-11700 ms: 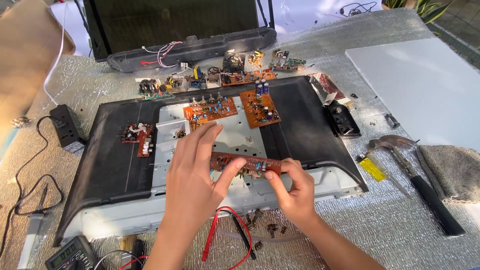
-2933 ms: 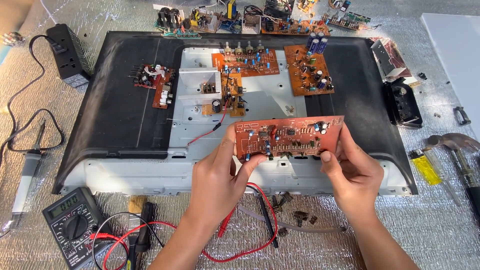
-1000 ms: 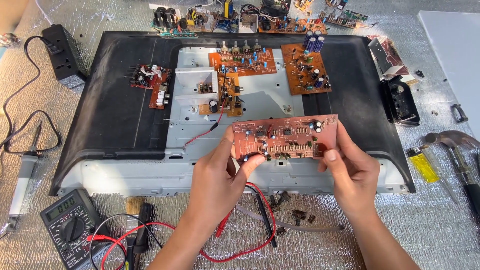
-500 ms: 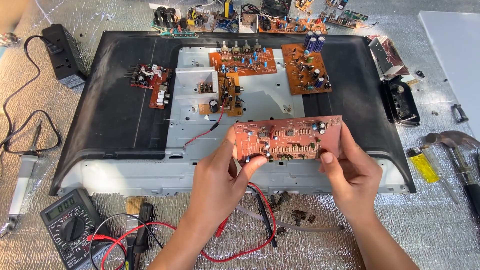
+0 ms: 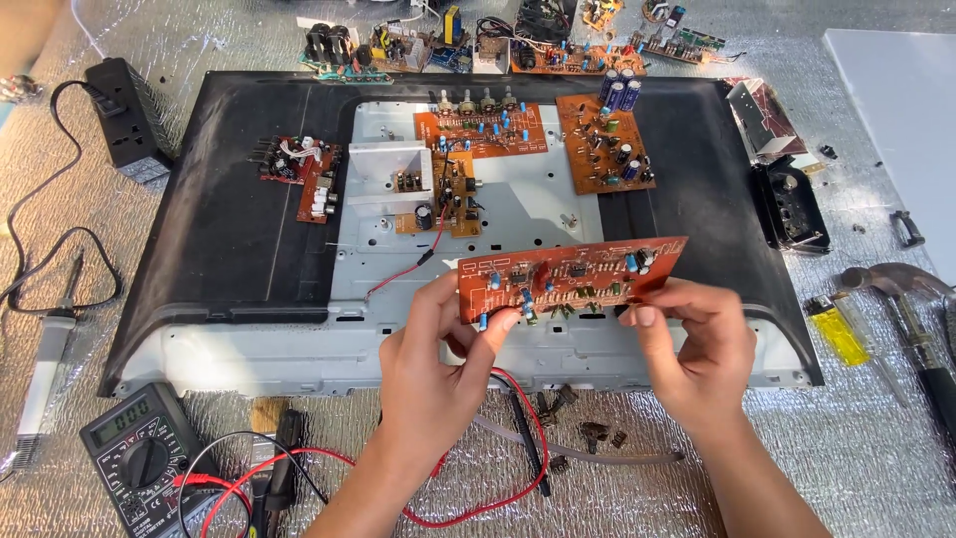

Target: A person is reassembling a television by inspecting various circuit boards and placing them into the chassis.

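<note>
Circuit board (image 5: 573, 277) btm edge hidden by 2 hands.

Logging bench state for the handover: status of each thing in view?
Long orange circuit board: held up, in both hands.
Left hand: gripping the board's left end.
Right hand: gripping its right end.
Black flat-panel chassis: opened, boards exposed.
Grey digital multimeter: display lit, red leads attached.
Yellow lighter: lying flat.

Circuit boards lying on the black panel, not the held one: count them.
4: a small red board at left, an orange board with knobs top centre, one below it, one with blue capacitors at right.
</note>
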